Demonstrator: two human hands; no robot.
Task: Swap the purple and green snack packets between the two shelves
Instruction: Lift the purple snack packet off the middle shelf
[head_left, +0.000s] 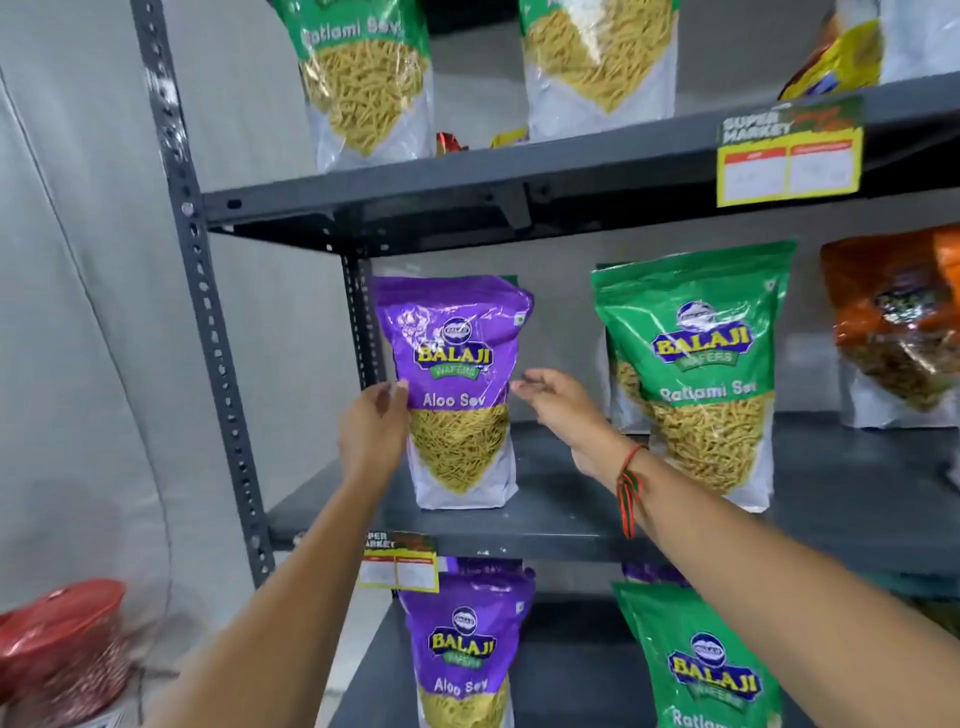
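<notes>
In the head view, a purple Aloo Sev packet (454, 387) stands upright on the middle shelf (561, 514), a little left of the frame centre. The left hand (373, 434) touches the packet's left edge with its fingertips; the fingers are loosely extended and the hand is not closed around the packet. The right hand (558, 402) is open, fingers spread, just beside the packet's right edge; I cannot tell if it touches the packet. A red and green thread (629, 486) is around the right wrist.

To the right on the same shelf stands a green Ratlami Sev packet (696, 374), upright, with another packet partly hidden behind it. At the right edge an orange packet (893, 327) is cut off by the frame.

On the upper shelf (467, 197), two green packets (366, 78) are cut off at the top. A price label (789, 156) hangs on this shelf's edge; its text is blurred.

On the lower shelf, at the bottom of the frame, a second purple packet (467, 649) and a second green packet (706, 670) stand, both cut off below. At the lower left a red object (62, 649) is blurred and hard to make out.
</notes>
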